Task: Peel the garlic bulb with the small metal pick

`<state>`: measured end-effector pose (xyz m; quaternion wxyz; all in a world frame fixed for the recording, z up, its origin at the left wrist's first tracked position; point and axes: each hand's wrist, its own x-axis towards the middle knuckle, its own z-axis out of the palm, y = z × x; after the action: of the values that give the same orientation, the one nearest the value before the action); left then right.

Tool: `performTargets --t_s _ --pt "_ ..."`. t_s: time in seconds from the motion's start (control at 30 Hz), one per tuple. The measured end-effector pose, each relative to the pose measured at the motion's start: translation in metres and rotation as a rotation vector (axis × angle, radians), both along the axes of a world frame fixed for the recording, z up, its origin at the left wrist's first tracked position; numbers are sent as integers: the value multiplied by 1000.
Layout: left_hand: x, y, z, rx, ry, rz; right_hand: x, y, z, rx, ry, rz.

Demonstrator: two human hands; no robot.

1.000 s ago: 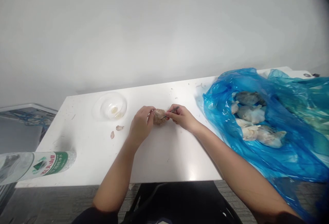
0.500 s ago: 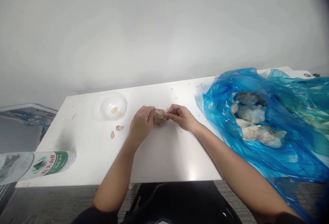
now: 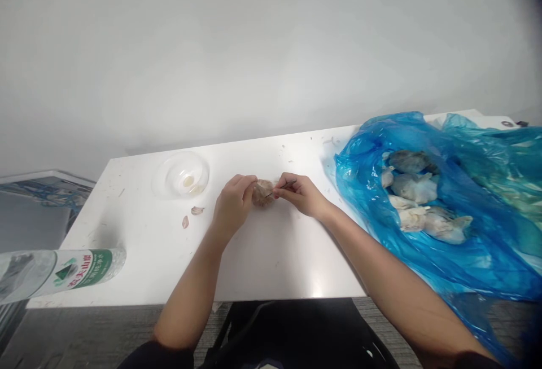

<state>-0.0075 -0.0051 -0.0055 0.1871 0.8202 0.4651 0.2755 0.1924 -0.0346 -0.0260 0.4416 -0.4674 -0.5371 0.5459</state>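
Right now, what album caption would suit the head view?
Left hand holds a brown clump; right hand holds a thin tool at it, between bowl and blue bag.

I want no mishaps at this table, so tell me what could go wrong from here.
The right hand holds a thin dark tool with its tip at the brown bundle; a slip might jab the left hand opposite. The right forearm runs close beside the blue bag, so it might snag it.
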Motion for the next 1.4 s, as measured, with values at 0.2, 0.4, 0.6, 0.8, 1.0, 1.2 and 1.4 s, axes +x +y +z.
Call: performTargets --t_s 0.2,0.4,0.6,0.8,1.0,1.2,1.4 --pt "-1 0 -2 -14 -15 -15 2 0 1 40 -74 2" --pt "-1 2 -2 -19 -40 -16 10 3 0 16 -60 -4" --pt "-1 2 -4 -9 -58 -25 12 7 2 -61 23 27" --pt "-1 2 -8 5 -58 -20 10 6 6 -124 60 64" --pt "0 3 -6 7 -56 -12 10 4 7 -91 46 10" --pt "1 6 -10 26 -68 -10 11 2 6 -79 24 34" --pt "2 7 -10 5 -57 -10 7 2 3 -43 58 9"
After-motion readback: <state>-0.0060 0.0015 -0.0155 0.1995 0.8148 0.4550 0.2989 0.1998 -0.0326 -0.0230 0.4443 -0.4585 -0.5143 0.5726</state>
